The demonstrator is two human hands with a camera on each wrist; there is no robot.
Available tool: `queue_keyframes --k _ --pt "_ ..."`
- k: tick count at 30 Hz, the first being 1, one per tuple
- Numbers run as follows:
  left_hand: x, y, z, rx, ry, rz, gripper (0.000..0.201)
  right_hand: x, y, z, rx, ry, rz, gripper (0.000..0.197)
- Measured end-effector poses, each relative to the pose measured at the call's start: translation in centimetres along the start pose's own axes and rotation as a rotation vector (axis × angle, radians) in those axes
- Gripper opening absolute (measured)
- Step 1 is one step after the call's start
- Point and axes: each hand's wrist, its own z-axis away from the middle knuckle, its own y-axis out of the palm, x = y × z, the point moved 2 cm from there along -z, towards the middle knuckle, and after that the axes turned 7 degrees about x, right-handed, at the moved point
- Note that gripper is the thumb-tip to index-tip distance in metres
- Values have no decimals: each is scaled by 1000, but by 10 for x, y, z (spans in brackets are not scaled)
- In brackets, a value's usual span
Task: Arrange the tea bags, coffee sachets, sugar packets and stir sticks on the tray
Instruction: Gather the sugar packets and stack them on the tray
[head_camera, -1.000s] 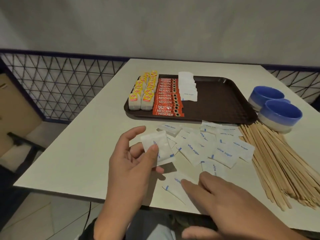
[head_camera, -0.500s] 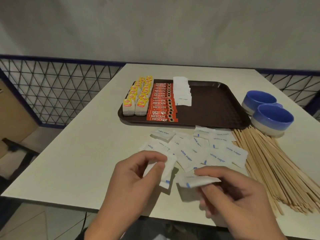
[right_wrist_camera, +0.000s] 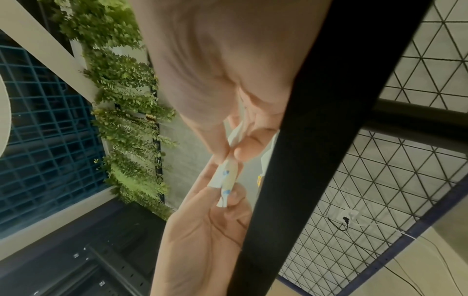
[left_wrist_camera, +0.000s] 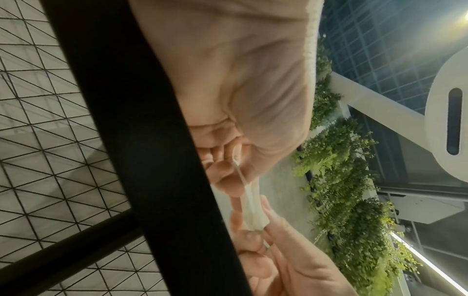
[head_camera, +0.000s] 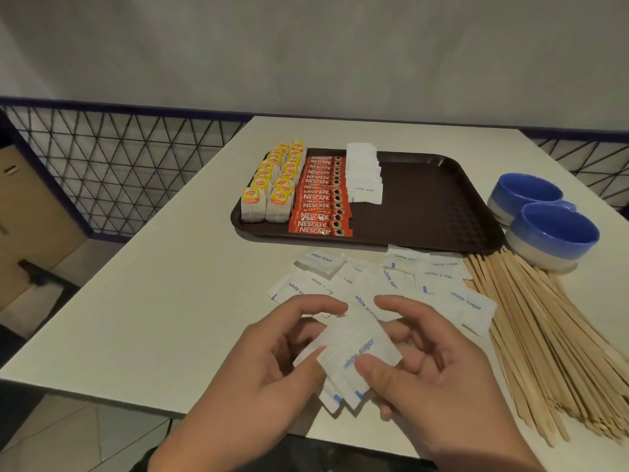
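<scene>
Over the table's near edge, my left hand (head_camera: 272,356) and right hand (head_camera: 418,366) together hold a small stack of white sugar packets (head_camera: 354,352). Both thumbs press on the top packet. The wrist views show the same stack (left_wrist_camera: 249,208) (right_wrist_camera: 226,180) edge-on between the fingers. More sugar packets (head_camera: 408,281) lie loose on the table in front of the brown tray (head_camera: 425,206). On the tray's left part stand yellow-tagged tea bags (head_camera: 272,189), red coffee sachets (head_camera: 323,199) and a row of sugar packets (head_camera: 364,175). Wooden stir sticks (head_camera: 544,335) lie fanned at the right.
Two blue bowls (head_camera: 544,226) stand right of the tray, behind the sticks. The tray's right half is bare. A wire-mesh railing (head_camera: 119,165) runs along the table's left and far sides. The white table (head_camera: 170,284) ends just below my hands.
My right hand lifted a packet off the table and brought it onto the one in my left hand. Both hands have come together.
</scene>
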Motion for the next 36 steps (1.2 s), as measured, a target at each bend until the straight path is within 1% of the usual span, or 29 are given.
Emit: queue_keyframes --k 3,4,6,8,9,11,12,13,16,18,21,23,24,25,27,28,30,31,32,34,35,36 --pt "0 3 -2 60 10 -7 35 -2 1 -1 110 37 27 50" --pt "1 3 -2 50 20 -16 34 -2 1 -2 132 42 32 46" --pt "4 1 -3 -22 44 -6 28 -2 0 -2 99 21 12 38" --pt "6 -2 -3 -81 47 64 37 0 -3 -3 31 -14 -62 28" --pt "7 -3 -4 -92 43 98 42 1 -4 -3 8 -28 -110 33" --pt "6 -1 -6 -84 20 141 47 1 -7 -4 6 -54 -166 60" --pt "7 1 -7 -69 -3 161 52 1 -7 -5 -8 -53 -178 67" --pt "8 2 -8 -57 -24 176 57 2 -7 -5 -10 -49 -187 71" --pt "10 2 -8 -58 -40 186 60 1 -5 -5 -9 -37 -167 74" --pt "8 0 -8 -77 -39 195 59 1 -3 -4 -1 -20 -153 71" --pt "6 -1 -7 -92 -27 217 57 4 -2 -1 -18 -11 -109 61" --pt "6 -2 -6 -109 -16 249 53 5 -2 -1 -26 -11 -110 46" --pt "6 -3 -6 -118 -15 265 51 7 -1 -1 -26 -9 -116 44" --pt "5 -2 -6 -118 -15 277 50 6 -1 -1 -20 -8 -126 48" --pt "3 -1 -5 -106 -14 274 48 5 1 -1 -16 -11 -128 68" --pt "2 -1 -4 -99 -15 265 48 5 2 -1 -33 -10 -126 69" --pt "0 1 -4 -83 -29 238 56 6 3 -1 -51 -8 -87 50" --pt "0 2 -4 -77 -38 224 61 6 4 0 -47 -3 -51 45" --pt "1 3 -4 -76 -43 210 64 5 5 1 -39 4 -14 45" --pt "0 4 -4 -82 -46 183 63 4 6 5 -36 -11 71 47" --pt "-1 5 -4 -79 -44 166 61 5 6 9 -39 -42 172 50" --pt "-1 6 -3 -74 -40 148 60 9 4 12 -31 -90 341 53"
